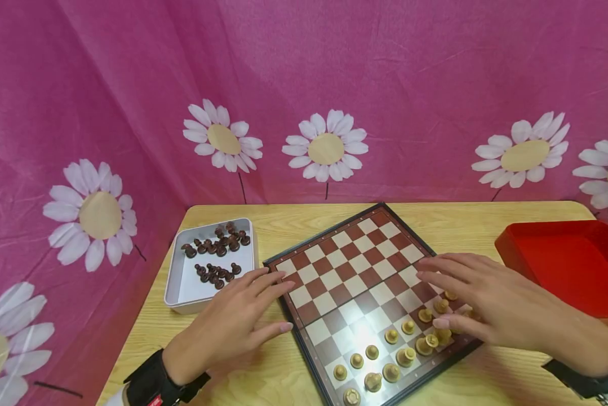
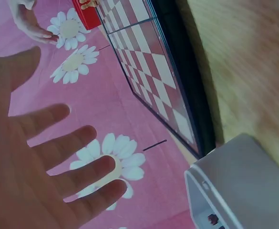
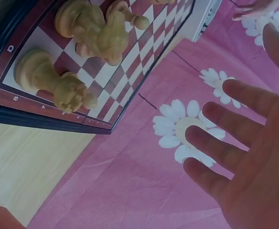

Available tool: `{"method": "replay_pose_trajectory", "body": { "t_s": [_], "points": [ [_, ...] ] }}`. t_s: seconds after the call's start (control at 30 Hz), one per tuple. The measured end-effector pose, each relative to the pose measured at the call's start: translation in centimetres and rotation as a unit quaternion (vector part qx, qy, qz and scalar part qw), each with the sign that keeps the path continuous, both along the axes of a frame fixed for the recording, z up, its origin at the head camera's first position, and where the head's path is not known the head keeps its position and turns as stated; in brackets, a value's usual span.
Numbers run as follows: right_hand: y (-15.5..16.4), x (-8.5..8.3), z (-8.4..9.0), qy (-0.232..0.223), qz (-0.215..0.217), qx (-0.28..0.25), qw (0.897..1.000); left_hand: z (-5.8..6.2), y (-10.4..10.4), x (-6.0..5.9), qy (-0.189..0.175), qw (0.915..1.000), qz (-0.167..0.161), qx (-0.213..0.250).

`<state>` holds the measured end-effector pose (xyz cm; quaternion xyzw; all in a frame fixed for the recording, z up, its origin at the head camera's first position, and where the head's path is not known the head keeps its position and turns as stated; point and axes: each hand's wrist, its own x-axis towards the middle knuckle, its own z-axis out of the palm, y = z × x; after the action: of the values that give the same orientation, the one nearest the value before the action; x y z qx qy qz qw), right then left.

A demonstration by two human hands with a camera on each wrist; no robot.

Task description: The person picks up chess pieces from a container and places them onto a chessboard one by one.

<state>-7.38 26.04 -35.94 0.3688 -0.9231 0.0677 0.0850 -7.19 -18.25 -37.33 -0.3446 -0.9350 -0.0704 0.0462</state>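
Head view: right hand (image 1: 491, 304), fingers spread, hides pale pieces (image 3: 89, 45) the right wrist view shows; left hand (image 1: 233, 324) splayed beside board (image 1: 344, 265).

Head view high, looking down; wrist views close; chessboard (image 1: 364, 282) shared.

Wooden table (image 1: 451, 217) — chessboard (image 1: 354, 270), white tray (image 1: 174, 282), red tray (image 1: 562, 265)
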Motion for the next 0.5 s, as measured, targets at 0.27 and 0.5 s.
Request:
{"method": "replay_pose_trajectory", "body": {
  "t_s": [0.27,0.5],
  "points": [
    [1.3,-0.9,-0.4,-0.027,-0.038,-0.018,0.999,-0.6,-0.4,0.0,-0.087,0.9909,0.073,0.073],
    [3.3,-1.8,-0.9,-0.115,-0.113,-0.029,0.987,-1.6,-0.7,-0.8,-0.293,0.9182,0.144,0.224]
  ]
}}
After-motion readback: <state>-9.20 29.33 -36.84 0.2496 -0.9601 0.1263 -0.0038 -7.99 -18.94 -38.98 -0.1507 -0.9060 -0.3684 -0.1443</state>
